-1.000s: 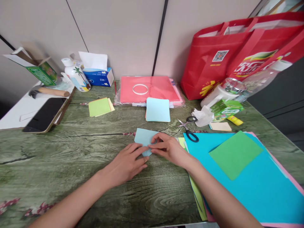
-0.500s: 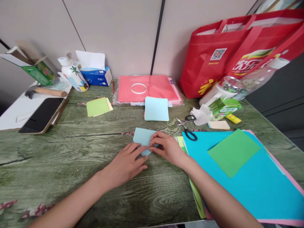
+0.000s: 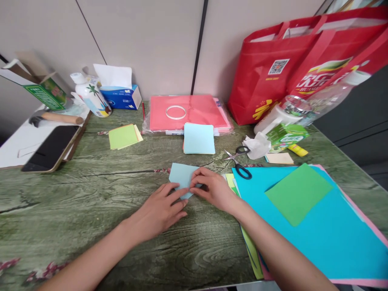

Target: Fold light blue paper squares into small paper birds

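A small light blue paper square lies on the green wood-grain table in front of me. My left hand rests on its near edge, fingers stretched flat and pressing the paper down. My right hand lies on the sheet's right side, fingers curled and pressed onto the paper along a fold. A stack of the same light blue squares sits just behind.
Scissors lie right of the hands. Large cyan sheets with a green sheet fill the right side. Pink paper in a bag carries a tape ring. A red bag, tissue box, bottle, phone and green-yellow notes stand around.
Both hands stay on the blue paper; the right fingers have shifted slightly over the fold. The view has drifted a little.
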Demonstrator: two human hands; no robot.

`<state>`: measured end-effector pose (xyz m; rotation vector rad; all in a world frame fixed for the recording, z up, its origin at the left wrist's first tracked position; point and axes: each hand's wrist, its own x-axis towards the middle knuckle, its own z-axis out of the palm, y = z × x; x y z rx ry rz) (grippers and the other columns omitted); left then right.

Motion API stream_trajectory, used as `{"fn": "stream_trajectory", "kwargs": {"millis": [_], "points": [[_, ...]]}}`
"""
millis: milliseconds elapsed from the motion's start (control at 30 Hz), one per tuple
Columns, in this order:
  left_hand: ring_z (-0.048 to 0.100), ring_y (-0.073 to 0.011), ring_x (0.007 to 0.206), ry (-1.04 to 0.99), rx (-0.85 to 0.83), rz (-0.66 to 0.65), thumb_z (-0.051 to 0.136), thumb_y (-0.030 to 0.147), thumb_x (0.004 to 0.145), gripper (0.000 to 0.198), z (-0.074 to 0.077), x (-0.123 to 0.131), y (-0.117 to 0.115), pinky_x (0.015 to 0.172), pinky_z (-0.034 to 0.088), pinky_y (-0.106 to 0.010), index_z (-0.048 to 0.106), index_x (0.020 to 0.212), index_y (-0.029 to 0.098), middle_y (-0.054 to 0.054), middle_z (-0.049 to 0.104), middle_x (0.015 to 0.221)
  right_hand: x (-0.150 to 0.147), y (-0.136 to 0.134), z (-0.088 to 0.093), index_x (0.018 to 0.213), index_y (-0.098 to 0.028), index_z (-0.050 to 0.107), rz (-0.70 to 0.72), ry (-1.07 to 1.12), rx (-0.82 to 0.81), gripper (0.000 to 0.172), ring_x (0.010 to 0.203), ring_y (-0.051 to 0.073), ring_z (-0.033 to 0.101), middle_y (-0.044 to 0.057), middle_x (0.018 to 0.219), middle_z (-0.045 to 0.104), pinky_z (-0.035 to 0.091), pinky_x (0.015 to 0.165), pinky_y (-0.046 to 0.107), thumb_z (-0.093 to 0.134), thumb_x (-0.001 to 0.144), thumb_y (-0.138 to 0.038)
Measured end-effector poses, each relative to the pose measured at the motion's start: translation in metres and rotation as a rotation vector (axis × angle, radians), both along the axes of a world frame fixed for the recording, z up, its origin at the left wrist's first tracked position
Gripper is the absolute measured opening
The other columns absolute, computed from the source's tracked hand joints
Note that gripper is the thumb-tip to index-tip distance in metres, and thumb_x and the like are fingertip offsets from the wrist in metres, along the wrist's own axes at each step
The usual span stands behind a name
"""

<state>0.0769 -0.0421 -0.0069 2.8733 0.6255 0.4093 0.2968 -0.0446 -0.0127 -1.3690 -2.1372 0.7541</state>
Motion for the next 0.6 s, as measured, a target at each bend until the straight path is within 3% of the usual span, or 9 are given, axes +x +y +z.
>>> {"fn": "stream_trajectory", "kwargs": {"millis": [600], "points": [[0.045,-0.0292,0.116,0.020,-0.039,-0.006,0.050,0.029,0.090,0.022,0.0005,-0.0008,-0.0003,0.090,0.048,-0.046,0.061,0.105,0.016,-0.009,0.061,0.117,-0.0007,0.0004,0.0003,0.078,-0.022,0.066,-0.006,-0.018,-0.006,0.003,0.083,0.015,0.058,0.001,0.093,0.061,0.044,0.073,0.028,0.068,0.079,-0.023]]}}
